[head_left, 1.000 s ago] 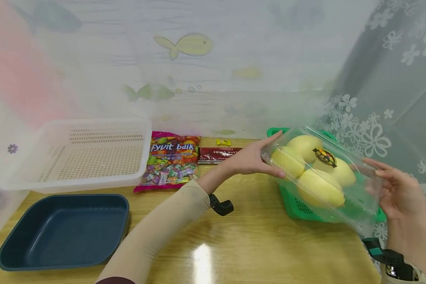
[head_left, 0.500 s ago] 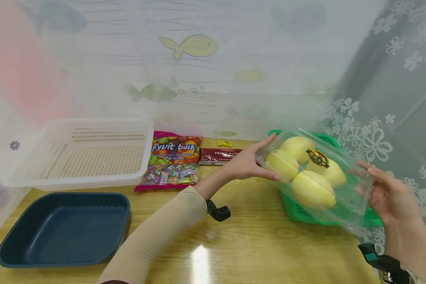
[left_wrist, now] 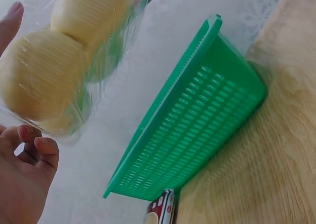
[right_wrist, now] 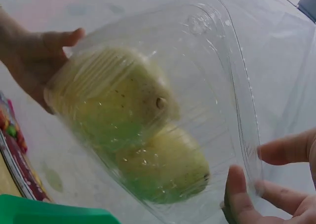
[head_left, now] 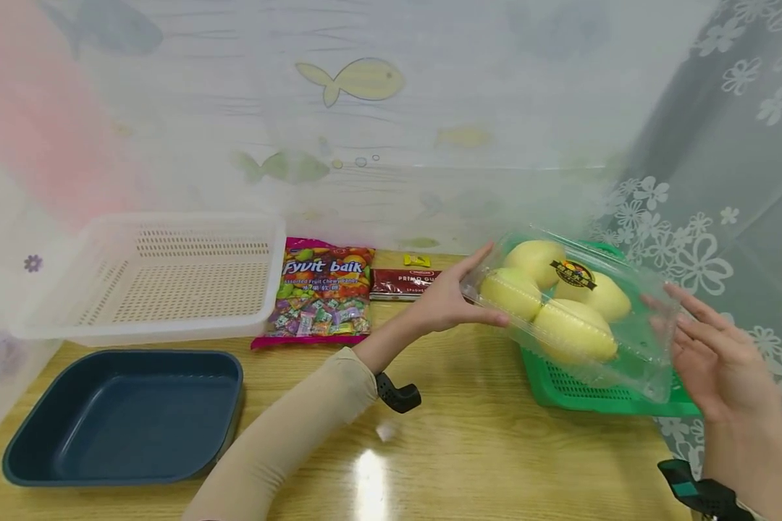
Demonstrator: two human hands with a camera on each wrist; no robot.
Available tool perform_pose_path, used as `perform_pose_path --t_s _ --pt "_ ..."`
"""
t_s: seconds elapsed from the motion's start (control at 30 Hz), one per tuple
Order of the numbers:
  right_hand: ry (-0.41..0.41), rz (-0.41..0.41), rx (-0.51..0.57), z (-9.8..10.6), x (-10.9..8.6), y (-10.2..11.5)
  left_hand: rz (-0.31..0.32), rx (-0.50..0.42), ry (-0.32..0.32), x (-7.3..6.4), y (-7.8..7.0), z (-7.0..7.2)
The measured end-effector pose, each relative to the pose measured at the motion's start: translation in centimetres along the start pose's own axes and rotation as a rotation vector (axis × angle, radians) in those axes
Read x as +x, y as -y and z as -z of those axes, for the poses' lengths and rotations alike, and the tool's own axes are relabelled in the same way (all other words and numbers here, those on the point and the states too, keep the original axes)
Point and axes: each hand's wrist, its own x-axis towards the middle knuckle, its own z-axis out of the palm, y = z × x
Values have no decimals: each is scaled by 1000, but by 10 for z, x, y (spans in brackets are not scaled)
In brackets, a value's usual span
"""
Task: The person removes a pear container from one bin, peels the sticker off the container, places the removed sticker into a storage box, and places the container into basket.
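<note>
A clear plastic clamshell box of several large yellow fruits hangs tilted above the green basket. Printed on its lid is a dark label. My left hand grips the left end, thumb and fingers on opposite sides. At the right end my right hand holds the box's edge; the right wrist view shows its thumb and fingers around the rim. Under the box, the basket's inside is partly hidden. In the left wrist view the basket stands below and apart from the box.
A white slotted basket stands at the back left, behind a dark blue tray. Beside them lie a candy bag, a red spaghetti pack and a small yellow packet. A patterned curtain hangs behind the table.
Both hands have shifted the clamshell box slightly left, and it has tipped a little more level. More of the green basket's front now shows. Both hands keep their hold.
</note>
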Motion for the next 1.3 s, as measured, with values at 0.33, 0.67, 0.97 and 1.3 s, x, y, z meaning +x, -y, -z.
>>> perform_pose_path --t_s 0.33,0.67,0.97,1.3 --pt "-331 -7 -52 -34 -5 -10 -29 -69 -87 -1 5 -7" --pt "-186 220 -71 -56 -7 -27 -31 -67 -196 -6 9 -11" --pt "-70 267 -222 -64 -12 -41 22 -42 -217 -10 7 -15" --pt "44 285 -127 -61 -8 -51 13 -153 -134 -13 14 -11"
